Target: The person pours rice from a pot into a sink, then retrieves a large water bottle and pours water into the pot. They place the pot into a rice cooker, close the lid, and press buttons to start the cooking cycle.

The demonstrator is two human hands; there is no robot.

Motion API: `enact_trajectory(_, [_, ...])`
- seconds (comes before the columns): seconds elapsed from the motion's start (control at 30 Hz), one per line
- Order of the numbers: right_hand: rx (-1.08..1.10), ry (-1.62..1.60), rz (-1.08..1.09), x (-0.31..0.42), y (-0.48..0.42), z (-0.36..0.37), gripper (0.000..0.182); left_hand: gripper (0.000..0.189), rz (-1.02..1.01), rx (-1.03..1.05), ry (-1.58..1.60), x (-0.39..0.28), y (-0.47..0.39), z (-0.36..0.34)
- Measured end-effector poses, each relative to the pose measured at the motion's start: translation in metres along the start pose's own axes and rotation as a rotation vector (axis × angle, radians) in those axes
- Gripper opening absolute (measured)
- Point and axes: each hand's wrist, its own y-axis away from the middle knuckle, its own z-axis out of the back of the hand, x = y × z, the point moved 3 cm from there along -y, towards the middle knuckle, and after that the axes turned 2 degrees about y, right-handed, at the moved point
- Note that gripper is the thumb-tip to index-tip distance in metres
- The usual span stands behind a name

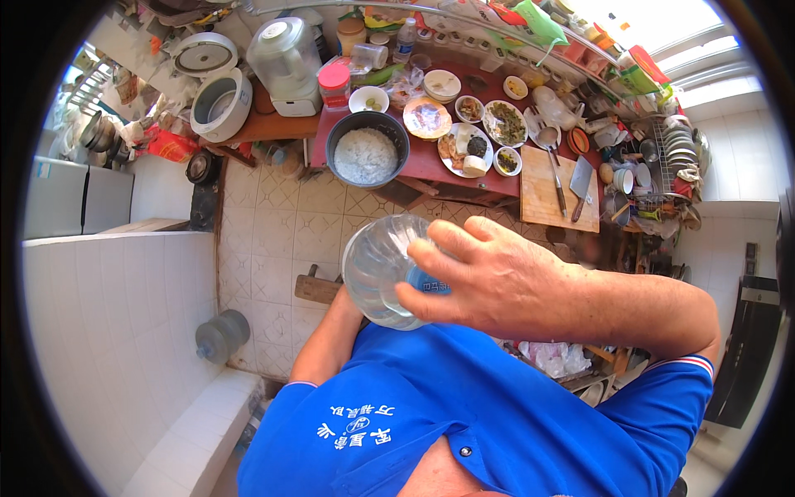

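Observation:
A large clear plastic water jug [379,273] with a ribbed shoulder is in front of my body, its blue cap [428,282] turned up toward me. The cap bears writing. My right hand [472,273] is over the cap, thumb and fingers spread on either side of it; whether they grip it I cannot tell. Water shows inside the jug. My left forearm [329,338] reaches to the jug's near left side, and the hand itself is hidden behind the jug. Beyond the jug, a dark inner pot of white rice [366,155] stands at the edge of a red table [428,164].
Plates and bowls of food [466,149] crowd the table. A cleaver [581,180] and a ladle [553,155] lie on a wooden cutting board [534,192]. An open rice cooker [220,105] stands left. A wooden stool [317,287] and another water jug [222,335] are on the tiled floor.

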Motion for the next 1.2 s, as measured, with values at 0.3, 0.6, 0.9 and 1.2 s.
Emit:
enact_trajectory(0.3, [0.056, -0.022, -0.059, 0.003, -0.009, -0.003, 0.045, 0.031, 0.004, -0.019, -0.176, 0.003, -0.009, 0.034])
enact_trajectory(0.6, [-0.057, 0.022, -0.113, 0.008, -0.020, 0.000, 0.040, 0.032, 0.050, -0.015, -0.124, -0.012, -0.003, 0.032])
enact_trajectory(0.9, [-0.039, 0.053, -0.058, 0.013, -0.042, -0.003, 0.055, 0.030, 0.030, 0.095, -0.201, -0.038, 0.012, 0.035])
enact_trajectory(1.2, [0.111, -0.024, -0.207, 0.023, -0.063, -0.003, 0.047, 0.029, 0.076, 0.081, -0.155, -0.051, 0.017, 0.052])
